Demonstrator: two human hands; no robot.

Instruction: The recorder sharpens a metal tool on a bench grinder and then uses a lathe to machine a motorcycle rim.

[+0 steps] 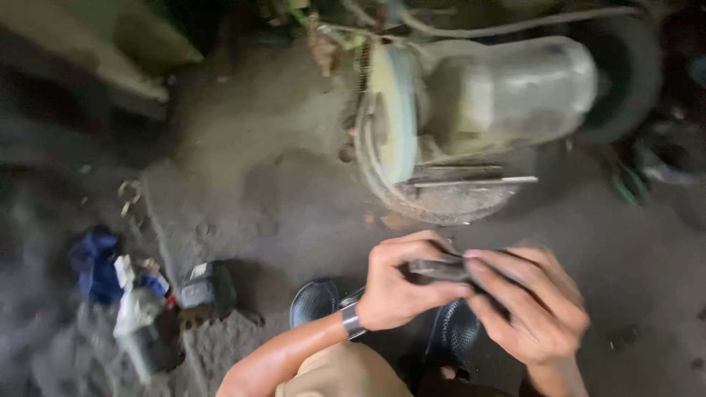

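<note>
Down near the dirt floor (279, 184), both hands are clamped on a small dark flat part (440, 269): left hand (397, 283) pinches one end, right hand (529, 305) wraps fingers over the other. It's held above black sandals (316, 300), just below a dusty bench grinder (471, 117). Blurry cordless tool (207, 288) lies off left.

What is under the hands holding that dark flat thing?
Under the left hand and right hand, which grip a dark flat piece, dark sandals show on the dusty ground. The hands and knees cover most of the sandals and the feet.
</note>
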